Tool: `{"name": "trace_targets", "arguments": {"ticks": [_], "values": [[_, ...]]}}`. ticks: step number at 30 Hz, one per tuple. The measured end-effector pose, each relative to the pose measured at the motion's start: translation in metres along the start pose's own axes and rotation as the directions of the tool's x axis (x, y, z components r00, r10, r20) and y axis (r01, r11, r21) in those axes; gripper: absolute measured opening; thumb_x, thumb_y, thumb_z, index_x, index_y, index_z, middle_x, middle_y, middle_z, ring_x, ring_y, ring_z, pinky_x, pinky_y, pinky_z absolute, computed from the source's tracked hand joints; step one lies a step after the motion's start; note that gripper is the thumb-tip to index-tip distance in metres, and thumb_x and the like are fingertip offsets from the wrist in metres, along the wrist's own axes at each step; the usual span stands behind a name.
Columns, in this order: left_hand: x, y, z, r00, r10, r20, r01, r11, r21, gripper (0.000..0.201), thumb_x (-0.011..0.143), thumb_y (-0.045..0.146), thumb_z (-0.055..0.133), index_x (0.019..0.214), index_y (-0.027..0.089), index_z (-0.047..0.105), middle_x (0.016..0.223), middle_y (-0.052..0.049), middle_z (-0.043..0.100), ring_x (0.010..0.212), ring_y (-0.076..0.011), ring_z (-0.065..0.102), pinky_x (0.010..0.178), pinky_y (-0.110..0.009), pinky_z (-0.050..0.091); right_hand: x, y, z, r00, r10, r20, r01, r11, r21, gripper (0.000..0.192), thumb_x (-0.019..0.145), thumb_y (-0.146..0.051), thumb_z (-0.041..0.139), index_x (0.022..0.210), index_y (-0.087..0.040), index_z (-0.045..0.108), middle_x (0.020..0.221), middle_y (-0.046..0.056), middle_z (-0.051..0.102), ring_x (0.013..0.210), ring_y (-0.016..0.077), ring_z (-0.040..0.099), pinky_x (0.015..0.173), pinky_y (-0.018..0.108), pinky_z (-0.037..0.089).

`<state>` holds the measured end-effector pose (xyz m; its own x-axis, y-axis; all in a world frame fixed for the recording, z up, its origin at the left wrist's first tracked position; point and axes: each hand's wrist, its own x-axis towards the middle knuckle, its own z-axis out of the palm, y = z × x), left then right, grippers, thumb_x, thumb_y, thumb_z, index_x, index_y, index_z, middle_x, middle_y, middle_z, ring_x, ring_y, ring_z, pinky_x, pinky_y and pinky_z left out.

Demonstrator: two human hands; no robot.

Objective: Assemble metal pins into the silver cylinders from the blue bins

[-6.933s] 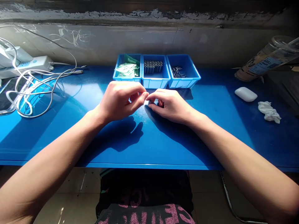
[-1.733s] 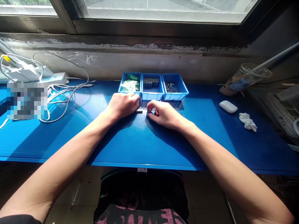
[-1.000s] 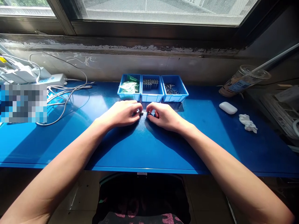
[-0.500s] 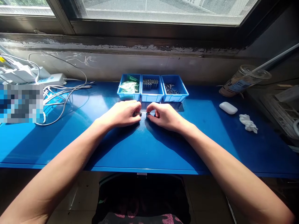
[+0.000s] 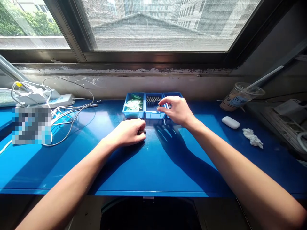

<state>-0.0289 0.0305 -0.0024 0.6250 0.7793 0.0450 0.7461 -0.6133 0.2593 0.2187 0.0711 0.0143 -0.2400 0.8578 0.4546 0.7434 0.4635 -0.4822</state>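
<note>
My left hand [image 5: 129,132] rests on the blue table, its fingers closed on a small metal piece [image 5: 143,131] whose end pokes out between thumb and forefinger. My right hand [image 5: 176,108] hovers over the bins, thumb and forefinger nearly pinched at the middle one; a tiny dark item seems to lie between the tips, too small to name. The left blue bin [image 5: 133,114] holds green and white packets [image 5: 133,104]. Upright dark cylinders [image 5: 153,100] stand at the back of the middle blue bin [image 5: 154,115]. My right hand mostly covers the right blue bin [image 5: 176,94].
White cables [image 5: 69,115] and a power strip [image 5: 61,100] lie on the left, beside a blurred-out patch. To the right are a tilted drink cup [image 5: 236,99] with a straw, a white rounded case [image 5: 230,122] and a crumpled tissue [image 5: 253,138]. A window rises behind the table [image 5: 144,169].
My right hand has left its place beside the left hand and moved forward to the middle and right bins. My left hand keeps its grip on the table. The camera has tilted up.
</note>
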Motion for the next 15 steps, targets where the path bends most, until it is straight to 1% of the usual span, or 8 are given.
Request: {"name": "trace_targets", "arguments": {"ticks": [3, 5, 7, 9, 12, 15], "values": [[0.000, 0.000, 0.000, 1.000, -0.001, 0.006, 0.001, 1.000, -0.004, 0.008, 0.090, 0.029, 0.060, 0.086, 0.022, 0.057, 0.089, -0.003, 0.069, 0.076, -0.0200, 0.062, 0.065, -0.030, 0.043, 0.026, 0.008, 0.006, 0.993, 0.104, 0.057, -0.092, 0.980, -0.177, 0.015, 0.088, -0.022, 0.075, 0.099, -0.024, 0.083, 0.105, 0.009, 0.081, 0.110, 0.0332, 0.066, 0.099, 0.051, 0.049], [0.000, 0.000, -0.001, 1.000, -0.002, 0.010, 0.002, 1.000, -0.009, 0.008, 0.090, 0.029, 0.060, 0.087, 0.022, 0.058, 0.089, -0.003, 0.069, 0.077, -0.0200, 0.062, 0.066, -0.030, 0.043, 0.038, 0.010, 0.013, 0.983, 0.144, 0.113, -0.108, 0.955, -0.276, 0.019, 0.086, -0.017, 0.073, 0.100, -0.025, 0.083, 0.103, 0.010, 0.080, 0.114, 0.0364, 0.062, 0.103, 0.059, 0.043], [-0.001, 0.000, -0.001, 1.000, -0.004, 0.014, 0.005, 1.000, -0.015, 0.008, 0.090, 0.028, 0.061, 0.087, 0.022, 0.058, 0.090, -0.003, 0.068, 0.077, -0.0197, 0.062, 0.067, -0.030, 0.044, 0.046, 0.010, 0.020, 0.973, 0.151, 0.175, -0.084, 0.936, -0.341, 0.019, 0.083, -0.013, 0.072, 0.095, -0.024, 0.082, 0.097, 0.010, 0.079, 0.115, 0.0377, 0.059, 0.105, 0.064, 0.038], [-0.001, 0.001, -0.002, 1.000, -0.008, 0.020, 0.008, 1.000, -0.021, 0.008, 0.090, 0.028, 0.061, 0.087, 0.021, 0.058, 0.091, -0.002, 0.068, 0.078, -0.0196, 0.062, 0.067, -0.030, 0.044, 0.052, 0.009, 0.025, 0.967, 0.143, 0.210, -0.052, 0.921, -0.385, 0.018, 0.080, -0.010, 0.070, 0.088, -0.022, 0.080, 0.090, 0.011, 0.077, 0.111, 0.0370, 0.058, 0.104, 0.065, 0.036], [-0.001, 0.001, -0.002, 1.000, -0.008, 0.030, 0.009, 1.000, -0.020, 0.008, 0.090, 0.028, 0.061, 0.087, 0.021, 0.057, 0.091, -0.002, 0.068, 0.079, -0.0199, 0.062, 0.068, -0.030, 0.045, 0.059, 0.008, 0.029, 0.969, 0.123, 0.216, -0.016, 0.898, -0.439, 0.014, 0.077, -0.009, 0.070, 0.079, -0.021, 0.078, 0.080, 0.013, 0.073, 0.107, 0.0366, 0.057, 0.104, 0.068, 0.034], [-0.001, 0.000, -0.001, 1.000, -0.002, 0.028, 0.002, 1.000, -0.017, 0.008, 0.091, 0.029, 0.061, 0.088, 0.021, 0.057, 0.093, -0.003, 0.068, 0.080, -0.0203, 0.063, 0.069, -0.031, 0.046, 0.065, 0.008, 0.030, 0.965, 0.126, 0.232, -0.002, 0.882, -0.470, 0.010, 0.076, -0.011, 0.074, 0.076, -0.021, 0.078, 0.080, 0.013, 0.072, 0.109, 0.0384, 0.056, 0.105, 0.070, 0.032]]}}
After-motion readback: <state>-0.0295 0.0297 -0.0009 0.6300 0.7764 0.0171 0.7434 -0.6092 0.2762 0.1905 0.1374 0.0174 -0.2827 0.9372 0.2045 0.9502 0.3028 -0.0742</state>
